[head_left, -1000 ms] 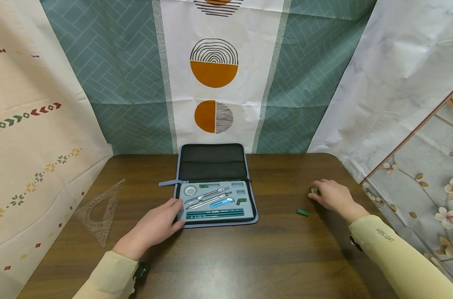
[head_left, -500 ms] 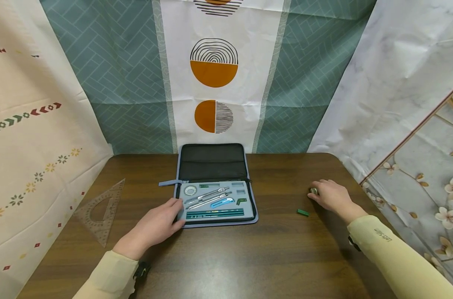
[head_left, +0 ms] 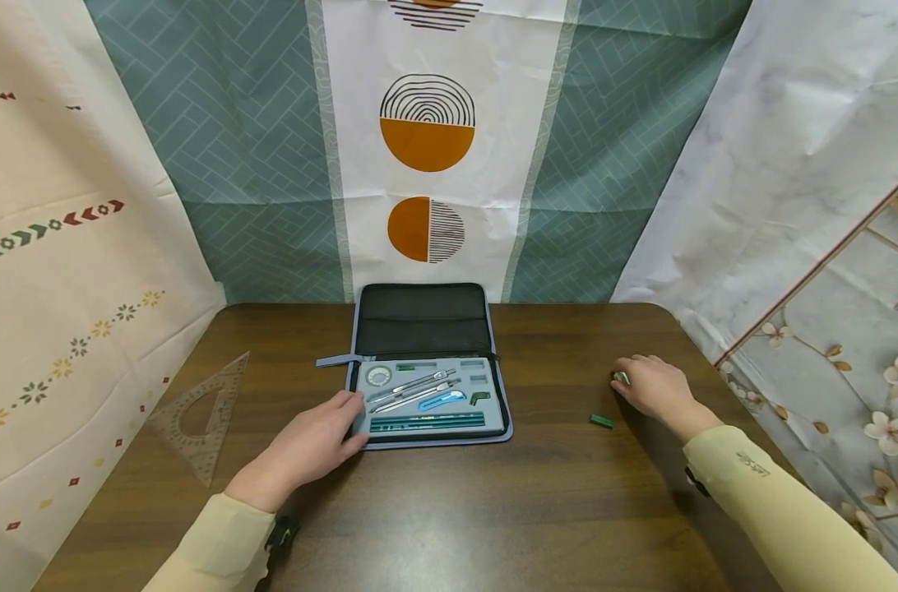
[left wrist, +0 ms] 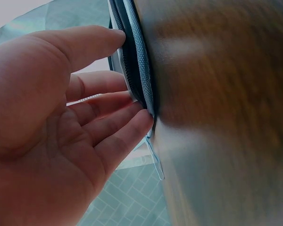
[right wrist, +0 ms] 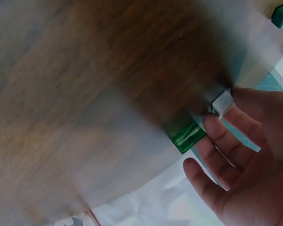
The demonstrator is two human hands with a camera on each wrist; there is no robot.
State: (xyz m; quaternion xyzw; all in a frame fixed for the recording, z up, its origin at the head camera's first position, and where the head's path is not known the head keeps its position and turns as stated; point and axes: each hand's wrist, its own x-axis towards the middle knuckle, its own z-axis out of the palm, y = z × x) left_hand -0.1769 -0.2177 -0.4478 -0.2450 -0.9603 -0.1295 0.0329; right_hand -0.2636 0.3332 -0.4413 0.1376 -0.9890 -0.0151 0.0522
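My left hand (head_left: 312,440) rests at the left edge of an unzipped drawing-set case (head_left: 504,411). In the left wrist view its thumb and fairly straight fingers touch the zippered rim. The case's grey tray holds metal compasses (head_left: 415,393), a blue cutter knife (head_left: 442,400), dark green pencils (head_left: 427,423) and a small green piece (head_left: 480,398). At the table's right side, my right hand (head_left: 652,386) pinches a small white block like an eraser (right wrist: 222,102) with thumb and fingers. Beside its fingertips lies a green see-through pencil sharpener (right wrist: 188,137).
A green block (head_left: 601,421) lies on the brown table (head_left: 449,501) nearer me than the right hand. To the left lies a clear set square (head_left: 205,419). Fabric (head_left: 264,164) hangs along the back and both sides. A strap (head_left: 334,360) sticks out from the case's left.
The head view has shifted very slightly. My right forearm has drawn a little to the left, while its fingers stay at the same spot. The left hand has not moved.
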